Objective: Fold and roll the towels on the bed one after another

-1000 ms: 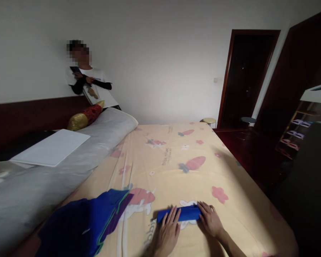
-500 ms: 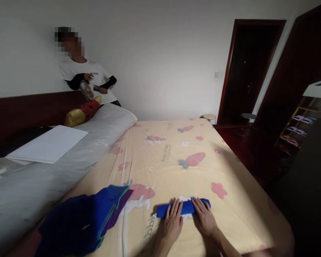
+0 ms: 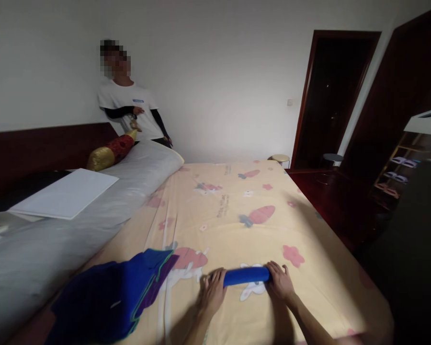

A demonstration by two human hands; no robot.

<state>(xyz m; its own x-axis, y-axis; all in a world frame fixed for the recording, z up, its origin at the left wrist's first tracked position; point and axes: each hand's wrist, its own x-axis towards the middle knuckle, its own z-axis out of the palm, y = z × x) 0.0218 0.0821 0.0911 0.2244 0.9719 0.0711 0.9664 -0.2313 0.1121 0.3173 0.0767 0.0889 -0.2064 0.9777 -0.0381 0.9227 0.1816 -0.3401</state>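
Observation:
A tightly rolled blue cloth (image 3: pixel 247 276) lies crosswise near the front of the patterned bed sheet (image 3: pixel 215 239). My left hand (image 3: pixel 214 290) is closed around its left end, and my right hand (image 3: pixel 280 282) grips the right end, its fingers bent over it. Both ends of the roll are hidden under my fingers. Further left, a loose pile of dark blue cloths (image 3: pixel 100 292) with green edging and a purple layer rests on the sheet, apart from my hands.
On the left runs a bundled grey quilt (image 3: pixel 136 191) with a white flat board (image 3: pixel 68 194) on it. A red and gold cushion (image 3: pixel 113 151) sits by the headboard, where another person (image 3: pixel 136 110) stands. Stools (image 3: pixel 280 158) and a shoe rack (image 3: pixel 395 172) are beyond the bed.
My hands have slid outward from flat on top of the rolled cloth to its two ends and closed on them. The other person has shifted right and lowered one arm.

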